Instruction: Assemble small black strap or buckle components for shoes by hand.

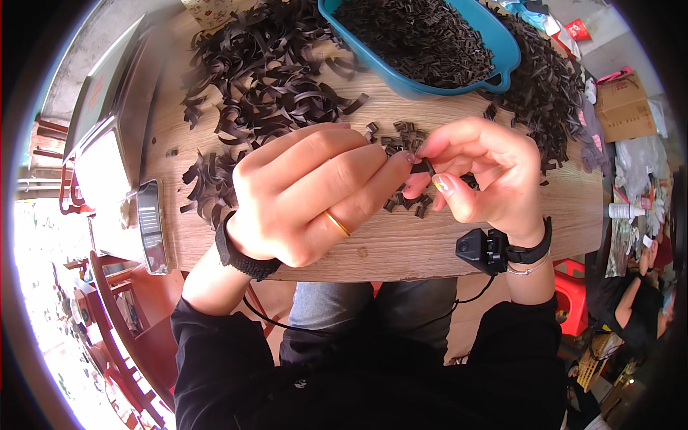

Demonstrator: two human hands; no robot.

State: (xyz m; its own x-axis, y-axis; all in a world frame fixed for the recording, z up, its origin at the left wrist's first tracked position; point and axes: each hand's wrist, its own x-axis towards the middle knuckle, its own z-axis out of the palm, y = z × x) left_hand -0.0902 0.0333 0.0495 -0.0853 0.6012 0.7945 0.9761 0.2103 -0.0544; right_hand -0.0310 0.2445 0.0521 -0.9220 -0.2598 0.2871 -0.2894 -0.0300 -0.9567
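Over the table's near half, my left hand point(315, 188) and my right hand point(491, 168) meet at a small dark brown strip point(421, 168). My left fingers are closed, back of the hand up, with the thumb hidden and the fingertips at the strip's left end. The right thumb and fingers pinch around its other end. Just behind and under my hands lie several small dark looped pieces point(408, 136), partly covered by the fingers. Loose dark brown flat strips point(276, 97) are heaped beyond my left hand, some curled.
A teal plastic basin point(510, 57) full of small dark pieces stands on the wooden table point(344, 252) at the back. More strips point(548, 93) pile up to its right. At the left edge sit a phone-like device point(151, 226) and a dark metallic box point(118, 93). A red stool point(571, 297) stands lower right.
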